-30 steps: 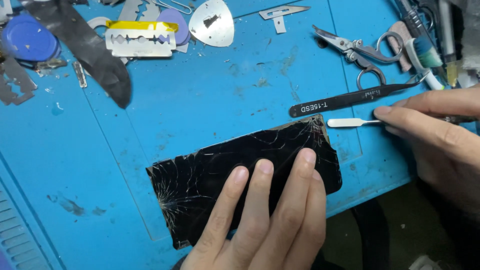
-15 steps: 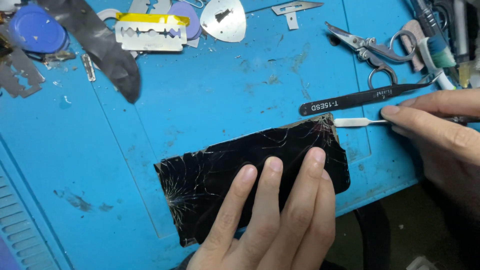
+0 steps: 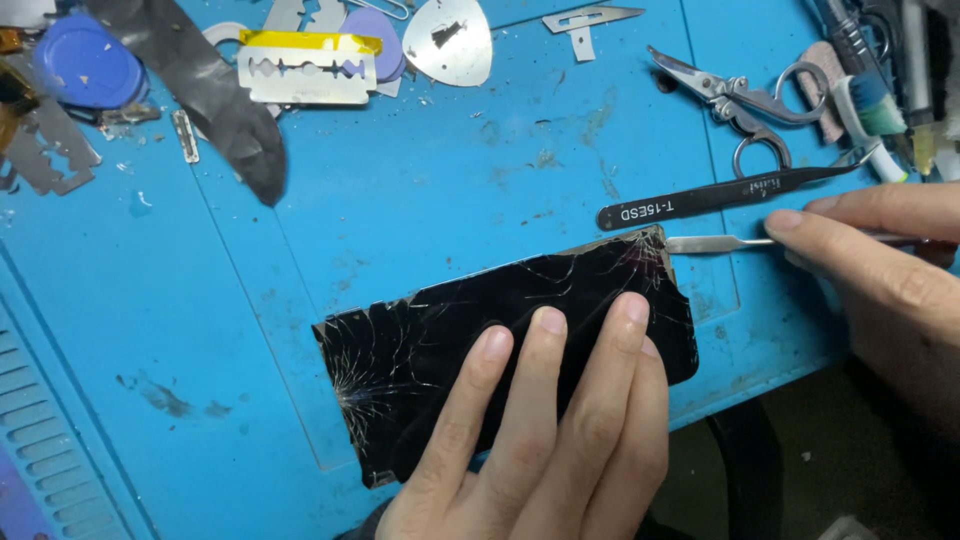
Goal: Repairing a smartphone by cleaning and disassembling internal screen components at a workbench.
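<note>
Left hand (image 3: 545, 440) stays flat, fingers together, pressing the cracked phone screen (image 3: 500, 350) to the blue mat (image 3: 400, 210). Right hand (image 3: 880, 270) pinches the metal spudger (image 3: 715, 243), whose tip now meets the screen's upper right corner; prying appears underway. Beyond lie black tweezers (image 3: 720, 198) and scissors (image 3: 740, 95).

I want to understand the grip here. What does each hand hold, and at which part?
The right hand pinches a thin metal pry tool by its handle end. The left hand holds nothing; its fingers press flat on the cracked phone.
</note>
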